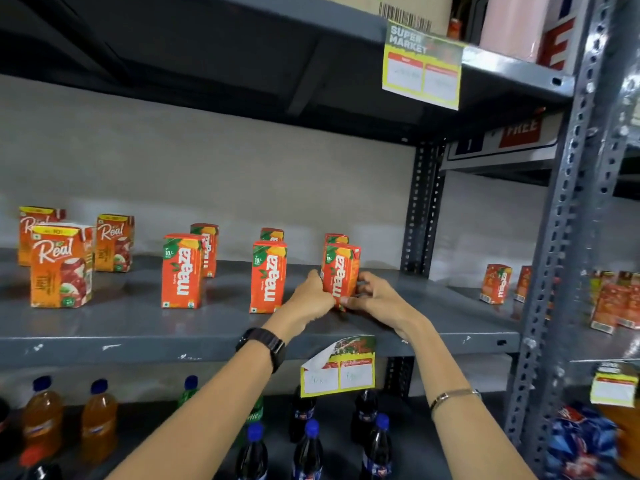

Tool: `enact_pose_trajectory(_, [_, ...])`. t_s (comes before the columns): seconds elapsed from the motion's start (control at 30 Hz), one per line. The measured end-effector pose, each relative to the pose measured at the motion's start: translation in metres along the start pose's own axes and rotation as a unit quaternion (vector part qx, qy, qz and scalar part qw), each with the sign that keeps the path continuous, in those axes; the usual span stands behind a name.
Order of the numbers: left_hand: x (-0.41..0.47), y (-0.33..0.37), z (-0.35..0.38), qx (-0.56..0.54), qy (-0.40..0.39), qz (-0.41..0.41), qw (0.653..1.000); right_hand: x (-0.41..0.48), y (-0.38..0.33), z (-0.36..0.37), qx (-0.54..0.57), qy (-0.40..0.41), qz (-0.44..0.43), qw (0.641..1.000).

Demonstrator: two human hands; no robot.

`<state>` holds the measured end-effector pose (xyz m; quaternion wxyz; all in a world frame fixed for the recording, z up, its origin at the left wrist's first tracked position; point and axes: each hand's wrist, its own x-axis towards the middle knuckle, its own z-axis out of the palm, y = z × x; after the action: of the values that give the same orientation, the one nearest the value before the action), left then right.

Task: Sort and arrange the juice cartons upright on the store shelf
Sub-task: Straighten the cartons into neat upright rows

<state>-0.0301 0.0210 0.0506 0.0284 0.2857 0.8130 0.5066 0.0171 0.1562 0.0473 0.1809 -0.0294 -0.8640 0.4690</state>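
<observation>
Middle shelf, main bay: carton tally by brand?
Real cartons: 3
Maaza cartons: 6, one held by both hands (left, right)
Total: 9

Grey metal shelf (pixel 138 327) has three Real cartons (pixel 61 268) on the left, Maaza cartons (pixel 182 271) standing in pairs across the middle.

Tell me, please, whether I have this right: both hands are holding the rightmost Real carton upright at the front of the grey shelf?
Not quite: the head view shows the left hand and right hand around a Maaza carton, not a Real one. The Real cartons stand untouched at the left. The rest holds: it is upright, near the front of the grey shelf.
</observation>
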Motion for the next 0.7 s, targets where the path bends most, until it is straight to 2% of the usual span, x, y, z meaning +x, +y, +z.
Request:
enact_pose_trajectory(0.2, [-0.002,-0.009,0.002,0.048,-0.004,0.040,0.998,-0.004,0.005,-0.012,0.050,-0.037,0.030,0.998])
enact_pose_trajectory(0.7, [-0.001,-0.017,-0.002,0.029,-0.029,0.052,0.998,-0.001,0.013,-0.009,0.055,-0.006,0.013,0.998])
